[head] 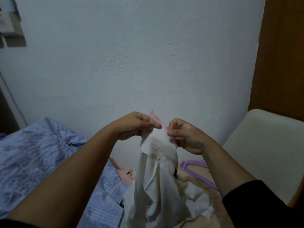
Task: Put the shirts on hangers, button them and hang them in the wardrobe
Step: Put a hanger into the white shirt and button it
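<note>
A white shirt (156,181) hangs in front of me from its collar, its lower part pooling on the bed. A pink hanger (155,118) pokes up behind the collar, mostly hidden by my fingers. My left hand (136,125) pinches the collar's left side together with the hanger. My right hand (184,135) pinches the collar's right side with curled fingers. No buttons show clearly.
A blue patterned blanket (41,162) covers the bed at left. A purple hanger (195,170) lies on the beige bedding at right, and pink cloth (125,175) lies behind the shirt. A cream headboard (266,153) and a brown wooden panel (283,55) stand at right; a pale wall is ahead.
</note>
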Demonstrator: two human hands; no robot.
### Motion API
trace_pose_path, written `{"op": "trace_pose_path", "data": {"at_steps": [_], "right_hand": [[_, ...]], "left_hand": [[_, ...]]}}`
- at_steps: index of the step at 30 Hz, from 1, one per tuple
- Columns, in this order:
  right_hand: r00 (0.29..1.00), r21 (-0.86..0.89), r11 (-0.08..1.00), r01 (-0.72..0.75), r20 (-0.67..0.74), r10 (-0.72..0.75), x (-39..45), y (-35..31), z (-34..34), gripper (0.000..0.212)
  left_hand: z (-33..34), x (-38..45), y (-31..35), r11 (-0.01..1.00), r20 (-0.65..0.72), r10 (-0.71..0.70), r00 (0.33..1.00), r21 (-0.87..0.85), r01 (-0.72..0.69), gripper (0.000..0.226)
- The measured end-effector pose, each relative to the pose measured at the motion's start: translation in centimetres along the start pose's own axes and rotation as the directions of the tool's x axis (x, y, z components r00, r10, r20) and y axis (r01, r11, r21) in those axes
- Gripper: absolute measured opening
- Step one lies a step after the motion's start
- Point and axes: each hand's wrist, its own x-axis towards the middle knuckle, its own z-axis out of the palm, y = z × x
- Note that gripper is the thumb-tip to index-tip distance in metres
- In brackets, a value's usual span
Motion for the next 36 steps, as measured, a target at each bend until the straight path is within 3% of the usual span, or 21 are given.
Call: {"op": "trace_pose_path", "data": {"at_steps": [4, 7, 11, 18, 21, 28, 32, 36], "right_hand": [[0.987, -0.182, 0.979, -0.096, 0.112, 0.117, -0.4, 0.3, 0.0, 0.033], [0.965, -0.374, 0.917, -0.139, 0.155, 0.210, -0.9, 0.0, 0.0, 0.036], [0.971, -0.520, 0.844, -0.135, 0.102, 0.219, -1.7, -1.4, -1.3, 0.042], [0.920, -0.741, 0.666, -0.086, 0.197, 0.338, -3.2, -4.5, -2.1, 0.053], [0.942, -0.730, 0.671, -0.127, 0.123, 0.311, -3.6, -5.4, -2.4, 0.043], [0.985, -0.530, 0.832, -0.163, -0.040, 0.167, -5.0, -7.2, -2.7, 0.025], [0.991, -0.592, 0.795, -0.134, -0.065, 0.118, -6.3, -8.6, -3.0, 0.024], [0.979, -0.699, 0.695, -0.168, -0.033, 0.203, -8.4, -10.7, -3.4, 0.027]], "left_hand": [[-1.5, -0.8, 0.7, 0.999, -0.057, 0.022, 0.998, -0.027, -0.023, 0.027], [-2.8, -1.3, 0.7, 0.999, -0.080, 0.049, 0.996, -0.003, -0.050, 0.037], [-4.3, -1.9, 1.1, 0.995, -0.129, 0.084, 0.988, 0.073, -0.075, 0.048], [-6.2, -2.7, 3.2, 0.985, -0.230, 0.168, 0.959, 0.077, -0.154, 0.053], [-7.4, -3.1, 3.9, 0.979, -0.288, 0.203, 0.936, 0.081, -0.188, 0.048], [-8.0, -4.7, 5.4, 0.964, -0.325, 0.265, 0.908, 0.093, -0.248, 0.042], [-8.2, -5.4, 4.8, 0.975, -0.307, 0.220, 0.926, 0.097, -0.200, 0.048], [-7.9, -6.3, 4.7, 0.994, -0.132, 0.098, 0.986, 0.058, -0.091, 0.041]]}}
